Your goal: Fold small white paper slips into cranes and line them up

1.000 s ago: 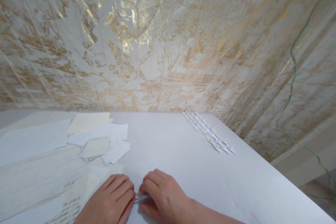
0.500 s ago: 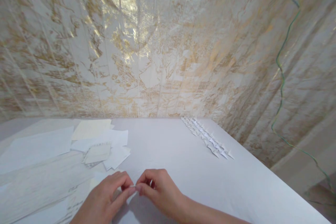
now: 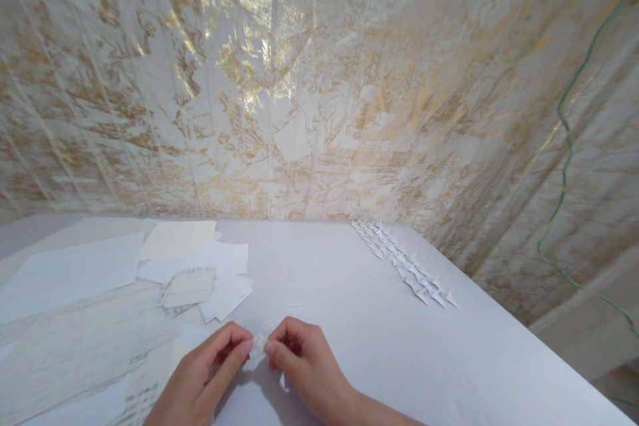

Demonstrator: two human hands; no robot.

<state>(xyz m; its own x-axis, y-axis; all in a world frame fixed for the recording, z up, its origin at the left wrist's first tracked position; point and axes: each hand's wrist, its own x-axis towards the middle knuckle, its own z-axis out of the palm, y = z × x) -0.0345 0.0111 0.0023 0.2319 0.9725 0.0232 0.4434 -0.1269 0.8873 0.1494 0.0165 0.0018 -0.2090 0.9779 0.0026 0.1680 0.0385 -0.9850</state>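
Observation:
Between my hands, just above the near part of the white table (image 3: 319, 266), is a small folded piece of white paper (image 3: 257, 349). My left hand (image 3: 207, 369) pinches its left side between thumb and forefinger. On the opposite side, the thumb and forefinger of my right hand (image 3: 307, 363) are closed on the paper too. A white tip of paper shows below the right fingers. The fold's exact shape is blurred. Several small pointed folded-paper pieces (image 3: 399, 259) lie in rows at the right of the table.
Loose sheets (image 3: 74, 273) and smaller cut papers (image 3: 190, 287) overlap across the table's left side. Behind the table rises a white-and-gold patterned covering (image 3: 269, 113). A green cord (image 3: 566, 146) hangs at the right, beyond the table edge.
The paper between my fingers now shows a wider face than the thin edge seen before. My fingertips have drawn slightly apart. The view has shifted a little to the left.

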